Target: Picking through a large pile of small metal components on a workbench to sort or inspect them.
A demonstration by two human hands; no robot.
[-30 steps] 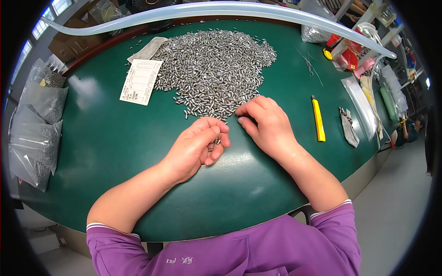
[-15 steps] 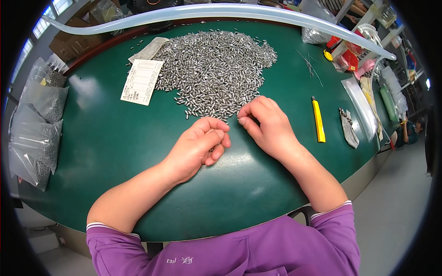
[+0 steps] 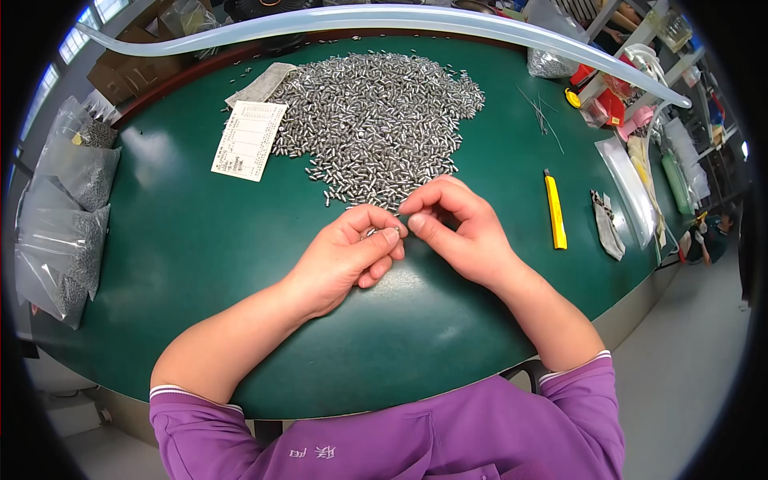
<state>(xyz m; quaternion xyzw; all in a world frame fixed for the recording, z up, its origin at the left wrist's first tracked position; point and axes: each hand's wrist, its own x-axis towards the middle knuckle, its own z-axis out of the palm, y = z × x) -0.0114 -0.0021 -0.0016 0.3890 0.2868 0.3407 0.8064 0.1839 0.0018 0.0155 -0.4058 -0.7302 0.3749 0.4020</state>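
A wide heap of small silver metal pins (image 3: pixel 372 120) with tapered ends lies on the green tabletop. Just off its near edge, my left hand (image 3: pixel 348 252) is curled closed, and bits of silver metal show between thumb and fingers, so it holds some of these pins. My right hand (image 3: pixel 460 224) is beside it, thumb and forefinger brought together at the left hand's fingertips. Whether a pin sits in that pinch is too small to tell. Both forearms hang over the near half of the table.
A printed card (image 3: pixel 250 140) and a grey cloth strip (image 3: pixel 264 84) lie left of the heap. Filled plastic bags (image 3: pixel 64 232) line the left edge. To the right are a yellow cutter knife (image 3: pixel 555 212), thin wires (image 3: pixel 542 120) and a patterned cloth (image 3: pixel 607 224). A clear tube (image 3: pixel 384 16) arches across the back.
My right hand has shifted left, its fingertips now meeting those of my left hand. The left hand has moved slightly right, its thumb pressing nearer the forefinger. The heap looks the same.
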